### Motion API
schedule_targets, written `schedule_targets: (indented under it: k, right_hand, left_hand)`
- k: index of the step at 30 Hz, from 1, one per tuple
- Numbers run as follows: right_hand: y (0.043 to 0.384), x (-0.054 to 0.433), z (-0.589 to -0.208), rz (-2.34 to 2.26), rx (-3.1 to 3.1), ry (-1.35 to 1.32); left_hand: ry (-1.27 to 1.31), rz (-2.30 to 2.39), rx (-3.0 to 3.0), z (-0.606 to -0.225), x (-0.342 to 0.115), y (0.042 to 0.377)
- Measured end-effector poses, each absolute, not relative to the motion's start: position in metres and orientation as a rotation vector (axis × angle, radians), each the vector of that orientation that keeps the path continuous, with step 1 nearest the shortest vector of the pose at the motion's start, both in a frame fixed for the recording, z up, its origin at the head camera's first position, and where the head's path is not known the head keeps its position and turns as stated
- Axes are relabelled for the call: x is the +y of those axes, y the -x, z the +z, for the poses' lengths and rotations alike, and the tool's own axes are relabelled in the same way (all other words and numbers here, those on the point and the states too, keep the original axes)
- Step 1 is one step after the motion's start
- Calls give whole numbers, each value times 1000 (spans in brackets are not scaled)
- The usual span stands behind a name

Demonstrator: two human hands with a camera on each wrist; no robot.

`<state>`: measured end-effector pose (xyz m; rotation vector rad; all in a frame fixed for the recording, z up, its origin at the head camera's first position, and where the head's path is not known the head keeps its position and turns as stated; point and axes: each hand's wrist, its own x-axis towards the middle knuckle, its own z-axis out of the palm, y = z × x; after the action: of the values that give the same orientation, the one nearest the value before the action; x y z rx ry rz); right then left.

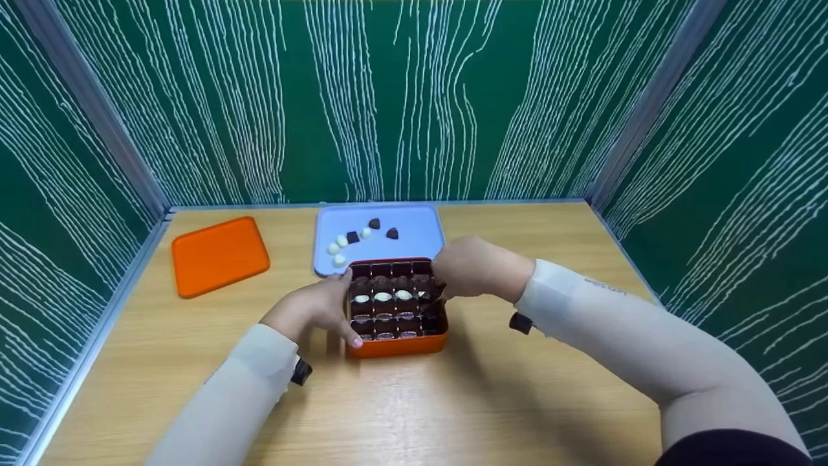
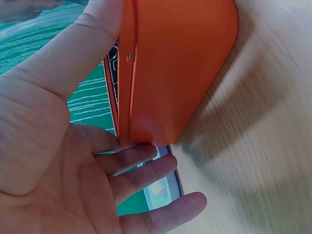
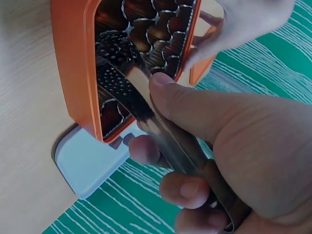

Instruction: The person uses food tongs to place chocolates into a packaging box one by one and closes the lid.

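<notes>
An orange box (image 1: 398,348) stands on the table, fitted with a dark brown divided insert (image 1: 385,310). White pieces (image 1: 383,297) lie in one row of its compartments, dark chocolates in the row behind. My left hand (image 1: 317,304) spans the box's left side, thumb at the near corner and fingers at the far one, loosely straight in the left wrist view. With my right hand (image 1: 475,265) I grip metal tongs (image 3: 168,141) between thumb and fingers. Their perforated ends (image 3: 117,48) reach into the box's right side. Whether they pinch a piece I cannot tell.
Behind the box lies a light blue tray (image 1: 414,226) with several white chocolates (image 1: 339,260) and several dark ones (image 1: 392,233) on it. An orange tray (image 1: 220,255) rests at the back left. Green walls with white streaks (image 1: 388,97) enclose the table.
</notes>
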<state>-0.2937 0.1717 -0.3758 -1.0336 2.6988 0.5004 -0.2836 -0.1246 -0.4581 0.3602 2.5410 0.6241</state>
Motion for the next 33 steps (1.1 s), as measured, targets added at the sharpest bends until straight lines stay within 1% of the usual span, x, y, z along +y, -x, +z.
schedule_targets:
  k: [7, 12, 16, 19, 23, 26, 29, 33]
  right_hand:
    - [293, 151, -378, 716, 2629, 1052]
    - [294, 147, -374, 742, 2604, 1035]
    - [296, 147, -360, 689, 2589, 1018]
    - [302, 150, -344, 581, 2555, 952]
    - [318, 156, -328, 331, 2547, 833]
    - [334, 159, -327, 165, 2620, 804]
    - [354, 160, -337, 43, 2724, 808]
    - [384, 160, -366, -89, 2836, 704]
  left_hand:
    - [-352, 629, 2537, -454, -124, 284]
    - [-361, 640, 2537, -454, -124, 284]
    - [-350, 645, 2534, -456, -125, 284]
    - [-357, 638, 2535, -457, -125, 284]
    - [-354, 637, 2539, -458, -126, 284]
    - [-337, 651, 2538, -458, -126, 284]
    - [-328, 652, 2537, -457, -126, 284]
    - [-326, 654, 2531, -457, -123, 283]
